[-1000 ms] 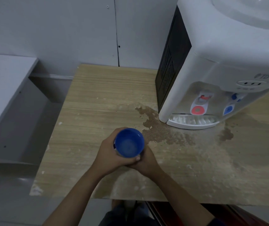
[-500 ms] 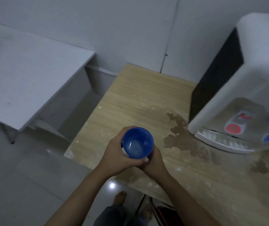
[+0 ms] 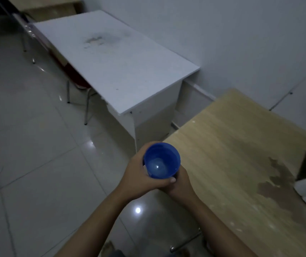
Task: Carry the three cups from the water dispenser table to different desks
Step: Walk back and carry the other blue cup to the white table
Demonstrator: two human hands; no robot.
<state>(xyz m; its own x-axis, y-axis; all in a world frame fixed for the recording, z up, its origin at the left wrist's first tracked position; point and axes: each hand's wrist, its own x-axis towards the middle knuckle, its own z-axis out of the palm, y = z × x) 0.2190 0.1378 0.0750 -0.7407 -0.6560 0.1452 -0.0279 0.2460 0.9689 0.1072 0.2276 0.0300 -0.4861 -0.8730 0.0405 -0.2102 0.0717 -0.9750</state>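
Both the left hand (image 3: 139, 175) and right hand (image 3: 181, 182) clasp one blue cup (image 3: 162, 160) at frame centre. It is not yet set on the white desk (image 3: 115, 58), upper left. The other cups are nowhere visible, so perhaps already delivered.

Both forearms bare to the frame's lower edge, no sleeves visible. Left hand (image 3: 139, 175) and right hand (image 3: 181, 182) ungloved. Dark garment (image 3: 118, 254) partly visible at bottom edge

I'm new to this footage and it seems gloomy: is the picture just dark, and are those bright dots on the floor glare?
Head view: dim and bluish overall, a little soft. The bright dots on the floor tiles are lamp reflections; a smaller glint sits inside the blue cup. The wide lens bends the white desk edges.
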